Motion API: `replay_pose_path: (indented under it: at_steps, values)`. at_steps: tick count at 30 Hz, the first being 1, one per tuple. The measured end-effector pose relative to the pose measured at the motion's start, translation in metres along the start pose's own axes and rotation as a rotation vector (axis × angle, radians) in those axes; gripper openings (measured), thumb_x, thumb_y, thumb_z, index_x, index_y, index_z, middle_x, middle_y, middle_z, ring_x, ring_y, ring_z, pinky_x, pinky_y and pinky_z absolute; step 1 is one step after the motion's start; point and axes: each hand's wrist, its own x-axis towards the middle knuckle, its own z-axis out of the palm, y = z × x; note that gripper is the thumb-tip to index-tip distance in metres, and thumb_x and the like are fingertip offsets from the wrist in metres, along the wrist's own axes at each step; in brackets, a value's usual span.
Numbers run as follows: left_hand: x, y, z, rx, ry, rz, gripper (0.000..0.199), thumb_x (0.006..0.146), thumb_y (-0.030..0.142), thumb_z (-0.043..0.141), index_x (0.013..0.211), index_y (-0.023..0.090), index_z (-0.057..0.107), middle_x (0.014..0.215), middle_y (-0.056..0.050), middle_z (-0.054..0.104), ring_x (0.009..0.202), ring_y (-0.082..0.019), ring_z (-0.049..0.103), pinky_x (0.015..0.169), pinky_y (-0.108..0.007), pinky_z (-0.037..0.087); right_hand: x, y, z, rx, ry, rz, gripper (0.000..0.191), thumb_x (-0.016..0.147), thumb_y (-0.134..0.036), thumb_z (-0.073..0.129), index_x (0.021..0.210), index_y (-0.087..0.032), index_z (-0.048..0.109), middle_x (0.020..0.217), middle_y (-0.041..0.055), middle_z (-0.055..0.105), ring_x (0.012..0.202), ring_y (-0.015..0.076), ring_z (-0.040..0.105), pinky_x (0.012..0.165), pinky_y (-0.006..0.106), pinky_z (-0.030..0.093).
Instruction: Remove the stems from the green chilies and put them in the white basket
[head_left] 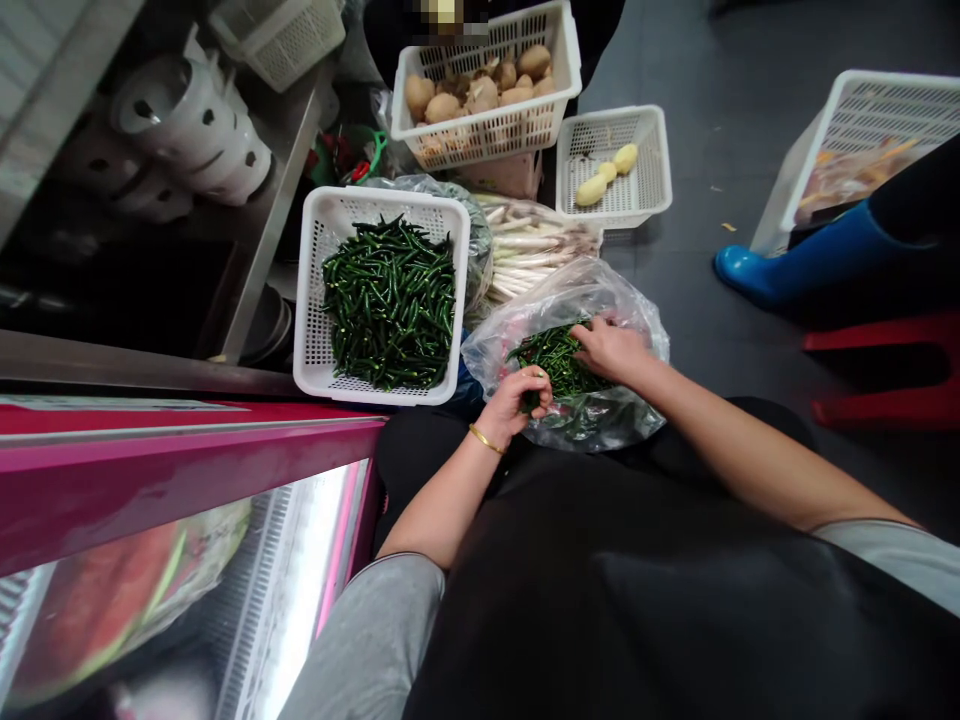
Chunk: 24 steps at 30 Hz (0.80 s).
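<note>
A clear plastic bag (495, 330) lies open in front of me, holding a heap of thin green chili peppers (555, 355) with stems. My left hand (521, 400), with a gold bangle at the wrist, is curled closed at the bag's near left side; a bit of green chili shows under its fingers. Bent down into the heap from the right, my right hand (611, 350) has its fingertips together among the chilies, partly hidden by them. Left of the bag stands a white plastic basket (306, 300) with dark green chilies (394, 300) piled inside.
Behind the bag lie white-stemmed scallions (532, 250). Farther back are a basket (487, 140) of brown potatoes and a smaller basket (645, 200) with peeled ones. Another person's blue boot (817, 260) and a red stool (877, 410) are at right. A steel shelf (270, 220) borders the left.
</note>
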Motion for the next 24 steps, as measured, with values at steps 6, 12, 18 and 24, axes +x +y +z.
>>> replay_pose_path:
  at_steps: [6, 12, 18, 24]
  values:
    - [0.0, 0.014, -0.012, -0.042, -0.011, 0.136, 0.037, 0.059, 0.031, 0.079, 0.068, 0.018, 0.045, 0.049, 0.007, 0.04, 0.042, -0.005, 0.034, 0.036, -0.016, 0.018, 0.048, 0.0, 0.015, 0.081, -0.017, -0.297, 0.032, 0.094, -0.027, 0.042, 0.108, -0.015, 0.069, 0.101, 0.0154, 0.066, 0.09, 0.0245, 0.061, 0.07, 0.03, 0.041]
    - [0.03, 0.004, -0.013, 0.287, 0.297, 0.257, 0.028, 0.066, 0.038, 0.076, 0.077, 0.015, 0.064, 0.047, 0.007, 0.043, 0.039, -0.006, 0.035, 0.041, -0.02, 0.025, 0.019, 0.053, 0.017, 0.749, 0.146, -0.055, 0.027, 0.084, -0.045, 0.06, 0.088, -0.02, 0.072, 0.083, 0.0066, 0.072, 0.076, 0.0202, 0.064, 0.07, 0.032, 0.049]
    - [0.067, 0.005, -0.001, 0.61, 0.166, 0.266, 0.041, 0.064, 0.035, 0.08, 0.099, 0.015, 0.073, 0.067, 0.001, 0.061, 0.06, -0.01, 0.049, 0.061, -0.024, 0.038, -0.009, 0.052, 0.002, 1.44, 0.024, 0.166, 0.042, 0.062, -0.051, 0.081, 0.084, -0.017, 0.07, 0.062, 0.0023, 0.066, 0.056, 0.015, 0.062, 0.057, 0.031, 0.054]
    - [0.085, 0.011, 0.007, 0.647, 0.003, 0.203, 0.03, 0.061, 0.037, 0.082, 0.074, 0.013, 0.069, 0.058, 0.003, 0.053, 0.055, -0.008, 0.044, 0.056, -0.023, 0.034, -0.007, 0.045, -0.013, 1.745, -0.075, 0.242, 0.047, 0.052, -0.047, 0.089, 0.08, -0.016, 0.068, 0.064, 0.0035, 0.066, 0.054, 0.0135, 0.061, 0.052, 0.027, 0.055]
